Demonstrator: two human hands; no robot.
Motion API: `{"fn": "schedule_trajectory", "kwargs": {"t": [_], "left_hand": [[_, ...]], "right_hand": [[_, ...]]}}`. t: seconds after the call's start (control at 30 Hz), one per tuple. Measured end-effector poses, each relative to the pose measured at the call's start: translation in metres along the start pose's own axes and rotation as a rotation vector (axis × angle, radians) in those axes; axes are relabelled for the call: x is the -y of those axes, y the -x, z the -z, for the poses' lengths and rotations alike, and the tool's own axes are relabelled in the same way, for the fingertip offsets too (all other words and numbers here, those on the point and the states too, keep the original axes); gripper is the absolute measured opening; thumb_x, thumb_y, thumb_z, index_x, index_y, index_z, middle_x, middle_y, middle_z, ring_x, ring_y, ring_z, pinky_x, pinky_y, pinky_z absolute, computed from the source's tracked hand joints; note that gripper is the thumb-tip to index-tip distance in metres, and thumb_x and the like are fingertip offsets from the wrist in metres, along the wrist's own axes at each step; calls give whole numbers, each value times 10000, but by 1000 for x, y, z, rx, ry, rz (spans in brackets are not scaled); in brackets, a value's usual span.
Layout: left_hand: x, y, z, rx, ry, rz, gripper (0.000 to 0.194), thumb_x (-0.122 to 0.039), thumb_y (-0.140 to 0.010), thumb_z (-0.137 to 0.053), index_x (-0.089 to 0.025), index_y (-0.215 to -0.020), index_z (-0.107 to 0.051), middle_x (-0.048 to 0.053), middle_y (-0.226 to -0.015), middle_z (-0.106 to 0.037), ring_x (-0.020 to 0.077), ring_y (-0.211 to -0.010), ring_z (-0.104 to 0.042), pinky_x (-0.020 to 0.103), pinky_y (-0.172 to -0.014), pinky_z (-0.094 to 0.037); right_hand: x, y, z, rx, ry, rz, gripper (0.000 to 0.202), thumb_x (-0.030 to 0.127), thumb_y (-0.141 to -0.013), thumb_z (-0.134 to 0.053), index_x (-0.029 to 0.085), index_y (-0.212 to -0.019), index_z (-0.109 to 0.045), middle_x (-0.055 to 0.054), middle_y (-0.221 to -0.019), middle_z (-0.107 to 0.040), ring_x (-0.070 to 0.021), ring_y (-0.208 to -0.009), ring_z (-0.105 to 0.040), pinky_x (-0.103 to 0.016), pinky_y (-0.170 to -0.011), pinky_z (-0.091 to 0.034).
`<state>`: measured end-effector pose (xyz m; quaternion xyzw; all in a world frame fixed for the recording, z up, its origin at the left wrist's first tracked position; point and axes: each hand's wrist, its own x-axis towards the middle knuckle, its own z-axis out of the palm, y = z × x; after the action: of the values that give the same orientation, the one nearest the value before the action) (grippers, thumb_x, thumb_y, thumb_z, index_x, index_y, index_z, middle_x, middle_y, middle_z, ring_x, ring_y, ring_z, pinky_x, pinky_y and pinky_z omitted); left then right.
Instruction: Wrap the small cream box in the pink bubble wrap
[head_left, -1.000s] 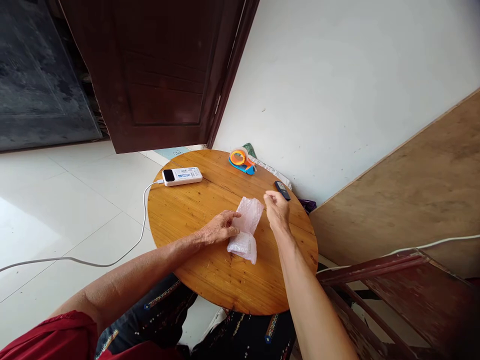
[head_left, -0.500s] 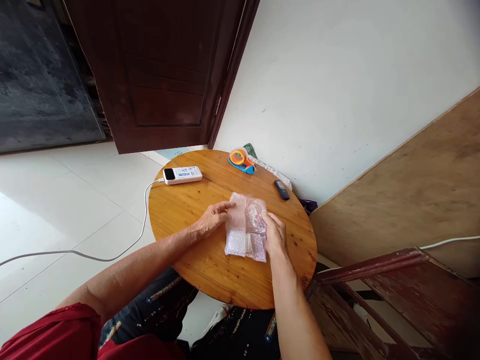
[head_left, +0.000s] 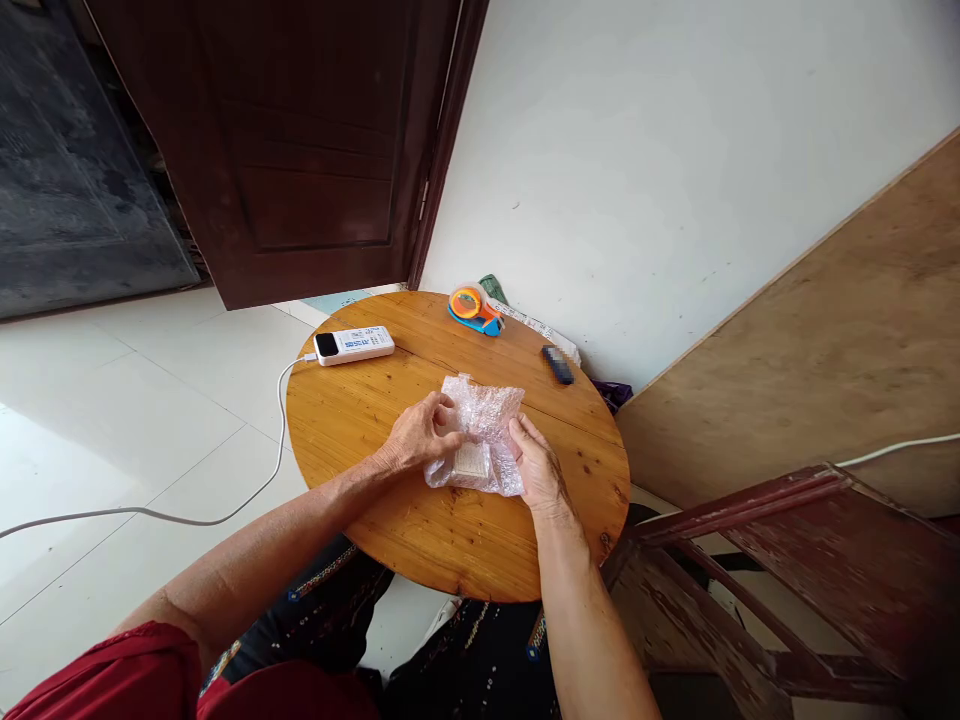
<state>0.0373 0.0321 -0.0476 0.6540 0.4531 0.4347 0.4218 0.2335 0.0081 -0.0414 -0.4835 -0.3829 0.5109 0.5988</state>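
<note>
A pinkish, clear sheet of bubble wrap point(head_left: 491, 405) lies partly unfolded on the round wooden table point(head_left: 405, 530). On its lower part sits a small, flat, pale rectangular item point(head_left: 472, 461); its kind I cannot make out. My left hand point(head_left: 421, 432) grips the wrap's left side, with the thumb reaching over the sheet towards the pale item and the fingers curled above it. At the opposite side, my right hand point(head_left: 536, 462) pinches the right edge of the wrap between thumb and fingers.
Behind the wrap stands an orange and blue tape dispenser point(head_left: 476, 308). A white power bank point(head_left: 354, 345) with a cable point(head_left: 280, 430) lies at the back left. A dark blurred object point(head_left: 557, 364) rests back right, near the wall. A worn wooden chair point(head_left: 750, 580) stands at right.
The wrap has shifted and crumpled, and the pale item shows more plainly. My left hand has moved further over the sheet, its thumb now near the item. The view has tilted slightly.
</note>
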Motion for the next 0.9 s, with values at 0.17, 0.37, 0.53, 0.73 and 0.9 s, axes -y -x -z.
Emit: {"fn": "schedule_trajectory", "kwargs": {"t": [0.17, 0.37, 0.53, 0.73, 0.9], "left_hand": [[10, -14, 12, -168, 367, 246, 193, -316, -692, -574, -165, -814, -572, -59, -532, -493, 83, -456, -421, 201, -471, -326], [2, -8, 17, -107, 166, 40, 558, -464, -650, -736, -160, -1106, -630, 48, -941, -633, 141, -747, -570, 256, -667, -483], [-3, 0, 4, 41, -67, -43, 712, -356, -678, -747, -207, -1338, -526, 45, -991, -676, 180, -847, -623, 296, -778, -502], [1, -6, 6, -65, 95, 75, 278, -210, -701, -578, -159, -954, -679, -43, -596, -575, 108, -569, -530, 220, -598, -438], [5, -16, 15, -179, 529, 398, 428, -198, -614, -579, -123, -1035, -605, -39, -560, -592, 105, -458, -516, 203, -475, -399]], "right_hand": [[-2, -8, 13, -191, 38, 106, 375, 523, -621, -781, 224, -691, -565, 39, -654, -638, -144, -608, -591, -273, -610, -480], [1, -6, 13, -177, 94, 145, 359, 513, -652, -778, 213, -690, -584, 52, -637, -592, -116, -592, -516, -244, -601, -426], [7, 6, 6, 27, 108, 86, 324, 493, -693, -774, 223, -742, -604, 38, -690, -610, -131, -622, -537, -257, -625, -445], [3, 2, 9, 1, 130, 88, 359, 545, -688, -748, 227, -762, -599, 15, -730, -658, -165, -678, -606, -294, -681, -492], [-3, -11, 19, -317, 485, 255, 392, 605, -735, -578, 214, -724, -603, -11, -673, -651, -186, -639, -569, -311, -626, -455]]}}
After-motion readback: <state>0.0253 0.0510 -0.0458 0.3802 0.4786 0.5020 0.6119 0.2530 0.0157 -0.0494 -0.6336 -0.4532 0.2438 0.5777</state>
